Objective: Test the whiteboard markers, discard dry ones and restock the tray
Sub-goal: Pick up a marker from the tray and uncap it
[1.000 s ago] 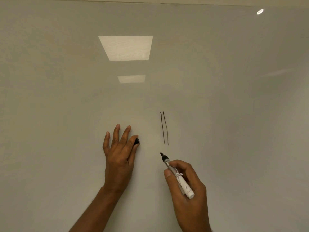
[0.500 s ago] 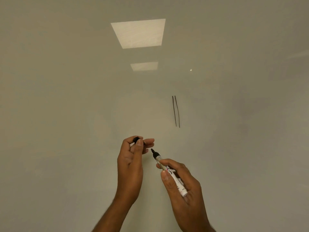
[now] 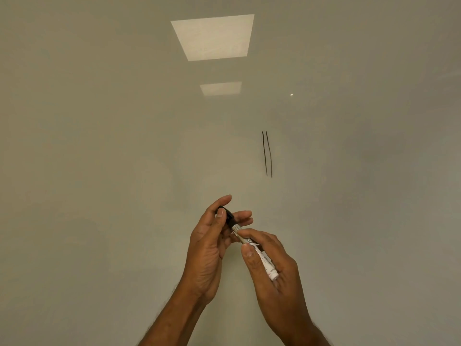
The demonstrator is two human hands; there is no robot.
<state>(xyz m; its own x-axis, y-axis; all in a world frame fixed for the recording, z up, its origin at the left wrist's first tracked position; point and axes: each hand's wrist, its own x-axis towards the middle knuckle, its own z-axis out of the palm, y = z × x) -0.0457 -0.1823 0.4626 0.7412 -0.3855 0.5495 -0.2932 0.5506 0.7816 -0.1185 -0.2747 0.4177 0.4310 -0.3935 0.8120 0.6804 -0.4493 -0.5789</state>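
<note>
Hiding: cap (image 3: 226, 214), pinched by left hand (image 3: 209, 248), covers tip.
Marker (image 3: 265, 261): right hand (image 3: 274, 270) grips it.
Change: previously uncapped.

The left hand (image 3: 207, 248) and the right hand (image 3: 272, 265) are bare, with short, trimmed thumbnails. Below the hands, the left forearm (image 3: 172, 320) and right forearm (image 3: 299, 330) are bare as far as the view reaches.
</note>
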